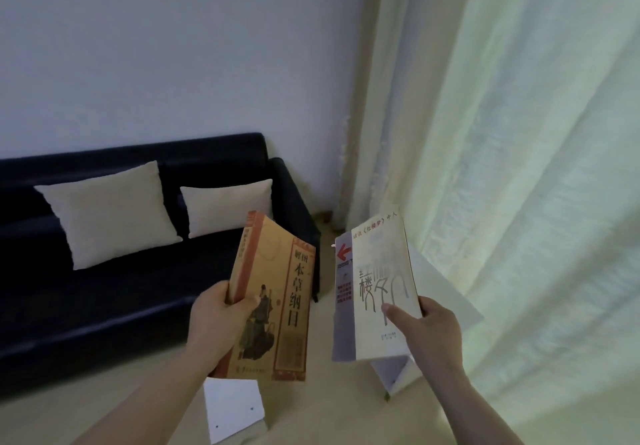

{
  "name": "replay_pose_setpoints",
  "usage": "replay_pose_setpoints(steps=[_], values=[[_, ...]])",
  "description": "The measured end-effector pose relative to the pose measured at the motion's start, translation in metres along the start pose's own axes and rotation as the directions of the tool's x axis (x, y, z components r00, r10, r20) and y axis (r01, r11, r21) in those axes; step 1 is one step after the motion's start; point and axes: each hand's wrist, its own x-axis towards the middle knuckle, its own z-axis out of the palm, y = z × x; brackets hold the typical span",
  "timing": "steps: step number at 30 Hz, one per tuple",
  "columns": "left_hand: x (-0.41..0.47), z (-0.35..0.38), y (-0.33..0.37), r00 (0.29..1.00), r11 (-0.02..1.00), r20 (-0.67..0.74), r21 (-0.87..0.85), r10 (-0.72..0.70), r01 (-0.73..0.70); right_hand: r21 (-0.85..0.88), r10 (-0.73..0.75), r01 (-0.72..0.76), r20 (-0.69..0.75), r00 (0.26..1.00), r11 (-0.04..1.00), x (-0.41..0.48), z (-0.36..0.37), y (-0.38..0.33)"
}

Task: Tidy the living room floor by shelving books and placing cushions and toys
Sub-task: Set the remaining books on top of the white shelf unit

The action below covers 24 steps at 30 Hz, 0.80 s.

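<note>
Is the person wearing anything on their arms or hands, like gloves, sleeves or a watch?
Nothing that shows. The left hand and right hand are bare: no gloves, rings or watch. Both forearms are uncovered down to the picture's edge, so no sleeve is in view.

We log two books, both closed, held up with covers toward us and near each other but apart.

Left: orange book point(277, 292). It has a red-brown spine band, dark vertical title characters and a robed figure low on the cover. It tilts slightly right. The left hand point(218, 323) grips its spine edge.

Right: cream book point(377, 288). It has a grey spine strip, a red arrow near the top and large grey brush characters. The right hand point(433, 333) pinches its lower right corner, thumb on the cover.

Farther left, two beige cushions lean on the dark sofa's point(104, 306) backrest: the larger cushion point(110, 216) and, just beside it on the right, the smaller cushion point(227, 210).
</note>
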Motion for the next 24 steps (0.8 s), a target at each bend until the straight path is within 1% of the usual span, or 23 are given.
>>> replay_pose_setpoints(steps=[6, 8, 15, 18, 24], values=[[0.055, 0.032, 0.015, 0.993, 0.996, 0.104, 0.058, 0.059, -0.065, 0.004, 0.091, -0.091, -0.087, 0.992, 0.996, 0.033, 0.000, 0.016], [0.077, 0.037, 0.019, 0.989, 0.995, 0.123, 0.045, 0.083, -0.089, -0.002, 0.112, -0.113, -0.108, 0.988, 0.994, 0.044, 0.006, 0.016], [0.164, 0.052, 0.034, 0.960, 0.984, 0.233, 0.042, 0.157, -0.172, 0.001, 0.228, -0.235, -0.256, 0.939, 0.972, 0.088, 0.039, 0.016], [0.202, 0.063, 0.040, 0.939, 0.973, 0.290, 0.080, 0.186, -0.218, 0.029, 0.261, -0.264, -0.286, 0.922, 0.964, 0.098, 0.049, 0.017], [0.254, 0.101, 0.051, 0.905, 0.973, 0.390, 0.083, 0.167, -0.215, 0.047, 0.308, -0.312, -0.355, 0.882, 0.949, 0.125, 0.050, 0.026]])
